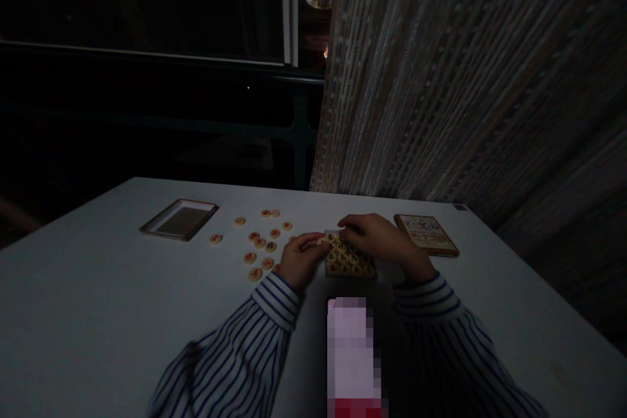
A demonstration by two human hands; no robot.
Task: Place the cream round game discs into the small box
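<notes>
A small clear tray (pixel 350 272) holds rows of round xiangqi pieces with dark characters. My left hand (pixel 300 260) is at its left side, thumb and fingers closed on one pale xiangqi piece (pixel 322 242) at the corner. Over the tray's far right part bends my right hand (pixel 377 235), its fingers curled down at the far edge. What its fingertips hold, if anything, is hidden. Left of the tray lie several loose xiangqi pieces (pixel 267 263), mostly with red characters, and one of them with a dark character (pixel 271 246).
An open shallow box half (pixel 179 235) lies at the far left of the white table (pixel 122 313). A box lid with printed writing (pixel 427 234) lies on the right. A phone-like object with a blurred screen (pixel 350 346) is nearest me. A string curtain (pixel 382 78) hangs behind.
</notes>
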